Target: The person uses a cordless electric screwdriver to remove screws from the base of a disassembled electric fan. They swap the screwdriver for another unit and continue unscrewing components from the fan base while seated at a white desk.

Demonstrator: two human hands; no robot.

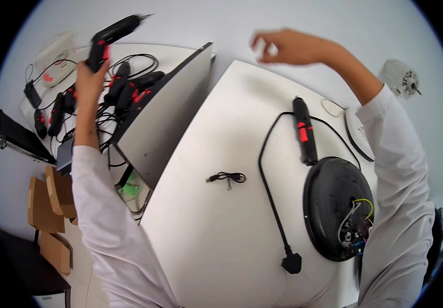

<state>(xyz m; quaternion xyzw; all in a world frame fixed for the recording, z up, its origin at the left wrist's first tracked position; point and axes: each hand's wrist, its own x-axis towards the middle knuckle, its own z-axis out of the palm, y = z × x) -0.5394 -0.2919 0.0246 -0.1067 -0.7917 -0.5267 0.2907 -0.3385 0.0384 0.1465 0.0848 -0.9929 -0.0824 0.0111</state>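
Note:
My left hand [90,77] grips a black and red cordless screwdriver [108,36], raised over several similar tools [123,84] lying among cables on the left. In the upper middle, my right hand [288,47] hangs in the air, blurred, with loosely curled fingers apart and nothing visible in them. Below it, another black and red screwdriver [303,131] lies on the white worktop [206,231]. A short bundled cable [225,177] rests near the middle. At the right sits a black round appliance base [326,200] with exposed wires, beside a black power cord [267,190] ending in a plug.
A tilted white panel [157,128] with dark edges separates the tool pile from the worktop. Cardboard boxes [44,205] are on the floor at the lower left, near a dark chair [21,267]. A white disc [359,133] is partly behind my right arm.

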